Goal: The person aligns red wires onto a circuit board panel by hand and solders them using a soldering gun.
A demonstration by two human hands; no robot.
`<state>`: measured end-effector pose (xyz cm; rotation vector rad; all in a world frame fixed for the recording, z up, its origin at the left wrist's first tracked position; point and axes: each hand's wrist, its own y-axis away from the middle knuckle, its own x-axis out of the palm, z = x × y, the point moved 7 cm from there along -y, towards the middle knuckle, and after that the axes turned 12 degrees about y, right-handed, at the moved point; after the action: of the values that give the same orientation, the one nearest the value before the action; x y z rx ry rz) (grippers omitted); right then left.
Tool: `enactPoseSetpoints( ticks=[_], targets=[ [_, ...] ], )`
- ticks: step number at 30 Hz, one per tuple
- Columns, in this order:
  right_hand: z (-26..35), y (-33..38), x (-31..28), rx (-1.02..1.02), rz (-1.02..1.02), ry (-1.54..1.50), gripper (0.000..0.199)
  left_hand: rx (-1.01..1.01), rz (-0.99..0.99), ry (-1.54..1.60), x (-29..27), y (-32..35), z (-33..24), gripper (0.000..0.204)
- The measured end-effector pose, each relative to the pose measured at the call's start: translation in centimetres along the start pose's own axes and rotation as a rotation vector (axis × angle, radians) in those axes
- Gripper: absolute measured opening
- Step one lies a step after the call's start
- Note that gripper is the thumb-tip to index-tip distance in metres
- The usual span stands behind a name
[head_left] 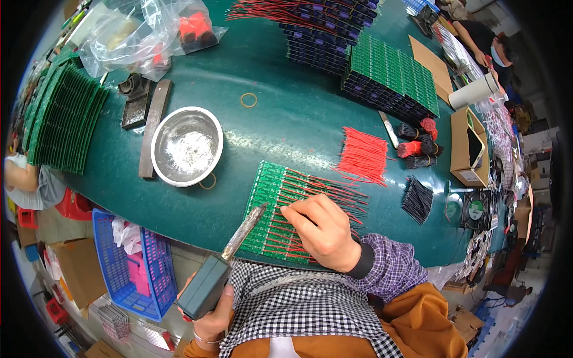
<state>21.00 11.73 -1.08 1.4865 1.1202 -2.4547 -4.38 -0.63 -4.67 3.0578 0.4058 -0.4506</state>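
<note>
In my left hand (216, 313) is a soldering gun (206, 287) with a dark green boxy body and a long metal barrel. Its tip points up over a green circuit board panel (258, 197) at the table's front edge. Rows of red and black wires (337, 194) lie across this panel and stick out past its right side. Above the wires, my right hand (325, 232) is closed, thumb and forefinger pinched at what looks like a thin red wire. The fingertips are close to the gun's tip, and the palm hides part of the panel.
Left of the panel stand a metal bowl (188, 149), a flat bar (155, 128) and stacked green boards (65, 119). Red wires (362, 155) and black wires (418, 200) lie to the right. Tall board stacks (391, 71) stand behind. A blue basket (134, 268) is below the edge.
</note>
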Motion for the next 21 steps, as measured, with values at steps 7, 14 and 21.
enactPoseSetpoints(
  ticks=[7,14,21],
  targets=[
    [0.4,0.4,0.0,-0.002,0.042,-0.013,0.039,0.086,0.008,-0.062,-0.1,-0.2,-0.8,0.026],
    [0.4,0.4,0.3,-0.011,0.049,0.008,0.037,0.022,0.029,0.073,0.8,-1.4,-1.3,0.023],
    [0.4,0.4,0.4,-0.011,0.045,0.021,0.036,0.112,0.082,0.025,1.2,-1.4,-1.4,0.021]
  ],
)
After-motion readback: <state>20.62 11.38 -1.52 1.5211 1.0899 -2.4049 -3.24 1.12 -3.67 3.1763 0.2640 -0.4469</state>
